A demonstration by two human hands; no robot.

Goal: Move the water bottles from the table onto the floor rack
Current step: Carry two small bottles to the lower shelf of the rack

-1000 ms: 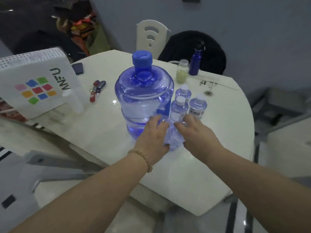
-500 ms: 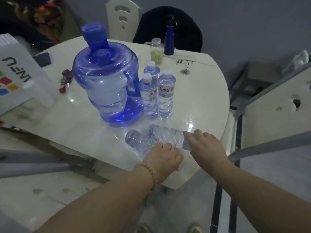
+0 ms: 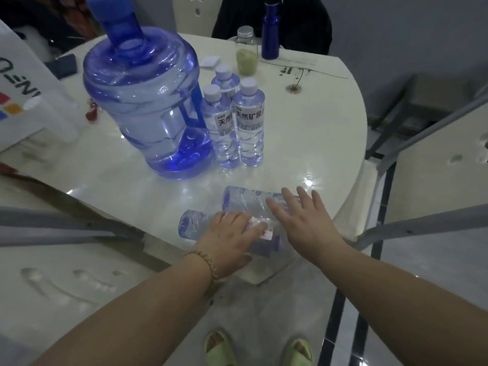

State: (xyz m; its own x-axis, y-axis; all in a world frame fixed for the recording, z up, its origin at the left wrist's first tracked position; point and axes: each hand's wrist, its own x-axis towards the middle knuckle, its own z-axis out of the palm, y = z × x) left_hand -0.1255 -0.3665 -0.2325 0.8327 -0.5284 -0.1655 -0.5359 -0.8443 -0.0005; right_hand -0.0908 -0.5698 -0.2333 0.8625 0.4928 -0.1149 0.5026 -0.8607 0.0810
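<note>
Two small clear water bottles lie on their sides near the front edge of the white table [image 3: 311, 133]. My left hand [image 3: 228, 237] curls over the nearer lying bottle [image 3: 192, 224]. On the farther lying bottle [image 3: 243, 200] my right hand [image 3: 303, 223] rests flat with its fingers spread. Three more small bottles stand upright behind them: one on the left [image 3: 219, 128], one on the right [image 3: 249, 120], one at the back [image 3: 225, 77]. A big blue water jug [image 3: 148, 101] stands to their left. No floor rack is in view.
A blue metal flask [image 3: 270, 30] and a jar of green stuff [image 3: 247, 54] stand at the table's far side. A white bag with coloured squares [image 3: 18, 96] sits at the left. Grey chair frames [image 3: 422, 143] flank the right. My feet in green slippers [image 3: 220, 347] are below.
Both hands drew two bottles from beside the jug to the table's front edge, where they now lie on their sides. My view has come closer and tilted down.
</note>
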